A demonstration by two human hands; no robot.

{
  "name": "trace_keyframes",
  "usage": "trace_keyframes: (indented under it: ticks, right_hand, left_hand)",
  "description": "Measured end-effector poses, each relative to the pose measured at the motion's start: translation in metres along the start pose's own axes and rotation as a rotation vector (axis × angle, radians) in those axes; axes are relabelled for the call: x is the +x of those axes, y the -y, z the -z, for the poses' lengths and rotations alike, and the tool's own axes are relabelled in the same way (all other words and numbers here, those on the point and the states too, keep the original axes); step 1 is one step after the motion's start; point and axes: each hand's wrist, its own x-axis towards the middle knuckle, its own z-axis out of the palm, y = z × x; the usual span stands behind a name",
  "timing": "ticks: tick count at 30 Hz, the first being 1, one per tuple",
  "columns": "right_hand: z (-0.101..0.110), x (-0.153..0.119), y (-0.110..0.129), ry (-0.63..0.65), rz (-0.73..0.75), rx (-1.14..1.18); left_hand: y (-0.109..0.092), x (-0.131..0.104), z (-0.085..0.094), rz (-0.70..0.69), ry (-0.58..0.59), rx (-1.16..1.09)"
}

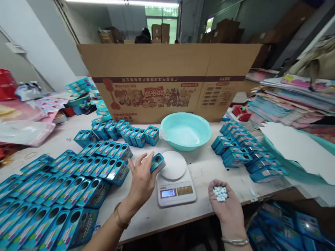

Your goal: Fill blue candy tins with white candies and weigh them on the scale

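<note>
The left hand (142, 176) pinches a box (158, 162) between its fingers; the right hand (227, 205), palm up, cups pellets (220, 193), fingers curled together.

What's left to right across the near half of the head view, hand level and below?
Rows of blue boxes → left hand holding a small blue box → digital scale → right hand cupping pale tablets → heap of blue boxes

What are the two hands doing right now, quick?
Left hand: fingers closed on a small blue box.
Right hand: cupped open, palm up, with small pale pieces in it.
</note>
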Motion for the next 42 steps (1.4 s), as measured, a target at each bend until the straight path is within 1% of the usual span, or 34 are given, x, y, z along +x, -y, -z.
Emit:
trace_keyframes:
  ticks: [3, 5, 6, 7, 8, 9, 11, 12, 13, 14, 15, 17, 20, 22, 25, 27, 31, 33, 36, 39, 42]
  right_hand:
    - [0.003, 0.008, 0.004, 0.056, -0.042, 0.035]
    - [0.004, 0.012, 0.007, 0.095, -0.066, 0.065]
    - [0.004, 0.013, 0.009, 0.103, -0.068, 0.075]
    - [0.005, 0.015, 0.01, 0.109, -0.068, 0.082]
    - [0.005, 0.016, 0.011, 0.116, -0.068, 0.09]
    - [0.005, 0.018, 0.012, 0.123, -0.07, 0.096]
    - [0.005, 0.021, 0.01, 0.126, -0.076, 0.106]
    - [0.004, 0.022, 0.009, 0.124, -0.083, 0.108]
    - [0.003, 0.024, 0.006, 0.127, -0.092, 0.105]
    - [0.002, 0.025, 0.003, 0.139, -0.103, 0.096]
    - [0.001, 0.027, 0.0, 0.161, -0.113, 0.082]
    - [-0.003, 0.028, -0.006, 0.226, -0.123, 0.037]
    - [-0.01, 0.027, -0.012, 0.303, -0.117, -0.035]
    - [-0.015, 0.024, -0.016, 0.32, -0.128, -0.055]
    - [-0.022, 0.019, -0.02, 0.279, -0.142, -0.041]
    - [-0.027, 0.017, -0.022, 0.258, -0.136, -0.037]
    - [-0.035, 0.015, -0.024, 0.292, -0.125, -0.067]
    - [-0.039, 0.014, -0.026, 0.301, -0.12, -0.066]
    - [-0.05, 0.012, -0.029, 0.345, -0.104, -0.101]
    - [-0.068, 0.008, -0.035, 0.431, -0.082, -0.164]
    - [-0.095, -0.001, -0.043, 0.492, -0.057, -0.179]
  left_hand:
    - [-0.017, 0.032, -0.019, -0.048, 0.193, -0.107]
    - [-0.02, 0.049, -0.029, -0.061, 0.329, -0.146]
    - [-0.02, 0.055, -0.031, -0.064, 0.366, -0.161]
    - [-0.019, 0.059, -0.031, -0.067, 0.366, -0.176]
    - [-0.017, 0.061, -0.028, -0.069, 0.329, -0.192]
    - [-0.015, 0.06, -0.023, -0.068, 0.259, -0.209]
    - [-0.01, 0.05, -0.009, -0.027, 0.071, -0.249]
    - [-0.007, 0.042, -0.002, 0.024, -0.017, -0.269]
    - [-0.004, 0.032, 0.003, 0.094, -0.08, -0.289]
    - [-0.001, 0.021, 0.006, 0.173, -0.119, -0.309]
    - [0.003, 0.009, 0.008, 0.251, -0.14, -0.33]
    - [0.01, -0.014, 0.007, 0.373, -0.141, -0.375]
    - [0.017, -0.038, 0.001, 0.484, -0.137, -0.437]
    - [0.018, -0.046, -0.002, 0.528, -0.127, -0.474]
    - [0.017, -0.047, -0.004, 0.547, -0.105, -0.534]
    - [0.015, -0.044, -0.005, 0.537, -0.092, -0.564]
    - [0.011, -0.031, -0.008, 0.467, -0.083, -0.579]
    - [0.007, -0.022, -0.01, 0.394, -0.069, -0.552]
    - [0.001, -0.005, -0.015, 0.239, -0.039, -0.479]
    - [-0.007, 0.014, -0.024, 0.093, -0.016, -0.408]
    - [-0.018, 0.035, -0.036, 0.015, 0.023, -0.357]
